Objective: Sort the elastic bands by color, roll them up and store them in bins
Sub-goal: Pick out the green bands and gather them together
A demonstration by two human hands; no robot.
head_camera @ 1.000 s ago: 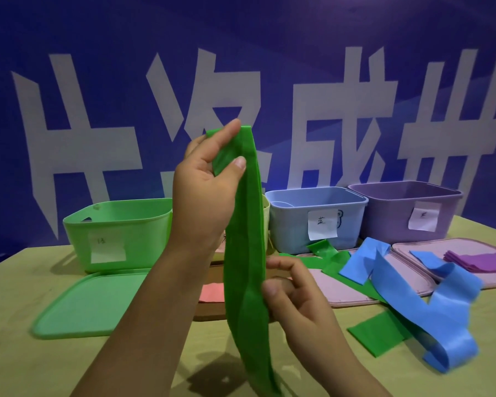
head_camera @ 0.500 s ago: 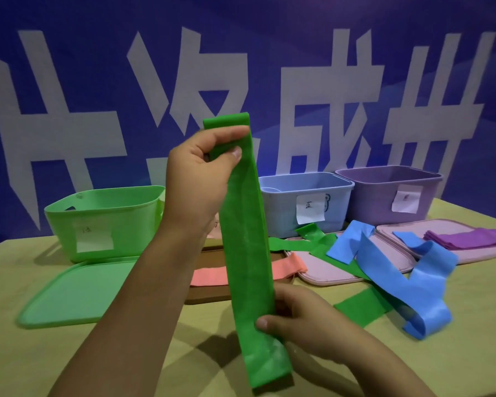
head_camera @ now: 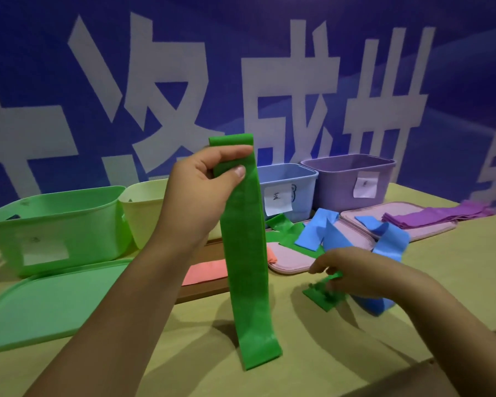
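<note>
I am holding one flat green band (head_camera: 245,253) up by its top end, pinched in my left hand (head_camera: 204,190); it is hanging straight down, long axis upright, its bottom end reaching the table (head_camera: 455,282). My right hand (head_camera: 364,273) is pinching a second green band (head_camera: 325,293) lying beside it. Beyond my hands four bins are standing: green (head_camera: 55,224), yellow (head_camera: 143,210), blue (head_camera: 287,184), purple (head_camera: 347,176).
</note>
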